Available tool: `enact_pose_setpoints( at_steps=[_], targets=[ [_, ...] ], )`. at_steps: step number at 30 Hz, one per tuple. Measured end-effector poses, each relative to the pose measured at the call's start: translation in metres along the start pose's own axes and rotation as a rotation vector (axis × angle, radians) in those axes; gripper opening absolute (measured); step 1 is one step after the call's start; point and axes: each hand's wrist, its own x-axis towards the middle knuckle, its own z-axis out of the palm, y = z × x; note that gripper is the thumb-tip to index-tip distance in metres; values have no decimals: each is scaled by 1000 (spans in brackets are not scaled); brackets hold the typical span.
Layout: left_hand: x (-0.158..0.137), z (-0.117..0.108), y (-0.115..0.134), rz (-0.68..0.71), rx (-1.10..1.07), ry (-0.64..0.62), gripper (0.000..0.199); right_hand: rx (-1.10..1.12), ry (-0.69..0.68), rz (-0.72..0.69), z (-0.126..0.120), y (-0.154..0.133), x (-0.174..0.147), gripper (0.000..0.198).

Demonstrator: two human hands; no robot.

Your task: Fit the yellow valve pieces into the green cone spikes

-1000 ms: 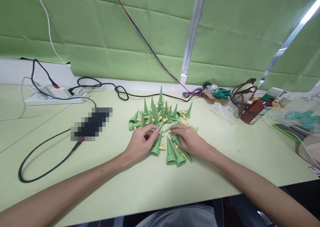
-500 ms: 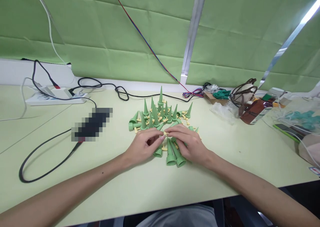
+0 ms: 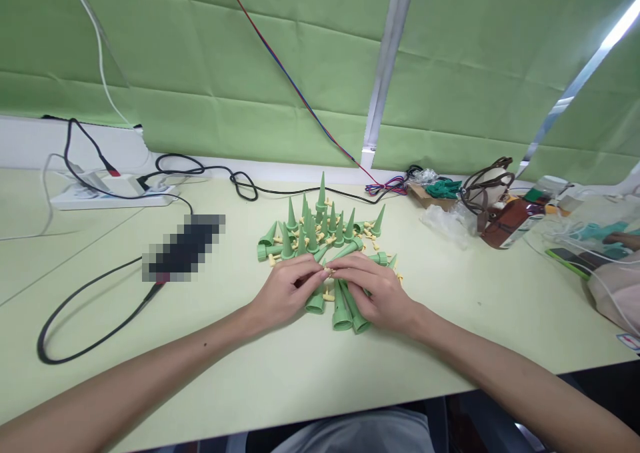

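Note:
My left hand (image 3: 290, 283) and my right hand (image 3: 375, 286) meet at the fingertips over the table. Between them they pinch a small yellow plastic valve (image 3: 327, 272), mostly covered by the fingers. Behind the hands stands a cluster of green plastic spikes (image 3: 311, 230), many with their points up. Small yellow valves (image 3: 369, 233) lie scattered among them. Hollow green spikes (image 3: 342, 316) lie below my right hand with their open ends toward me, and one more green spike (image 3: 315, 303) lies by my left thumb. Another yellow valve (image 3: 329, 295) rests between these.
At left, a blurred-out dark device (image 3: 185, 248) lies by a looped black cable (image 3: 43, 333) and a white power strip (image 3: 113, 196). On the right are a brown bottle (image 3: 515, 221), clear plastic bags (image 3: 445, 223) and a phone (image 3: 567, 263). Another person's hand (image 3: 623, 240) shows at the far right.
My fingertips have shifted slightly left and down with the small yellow valve, and my right hand's fingers have turned a little. Another person's hand has come into view at far right.

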Motion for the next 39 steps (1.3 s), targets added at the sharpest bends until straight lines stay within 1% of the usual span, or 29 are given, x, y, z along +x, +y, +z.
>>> enact_pose_setpoints(
  at_steps=[11,18,23,26,31,39],
  targets=[
    [0,-1,1,6,8,6,33,37,11,63,2,-1,0,37],
    [-1,-1,2,23,47,-5,35,34,-4,65,2,-3,0,36],
    [-1,-1,2,76,62,-22,37,23,-12,74,1,-4,2,30],
    [-2,-1,0,119,65,-31,35,16,-13,89,2,-3,2,28],
    [-5,1,-3,198,78,-84,30,-11,14,60,3,-1,1,23],
    [-6,1,-1,227,100,-97,30,-32,9,22,5,0,1,21]
  ],
)
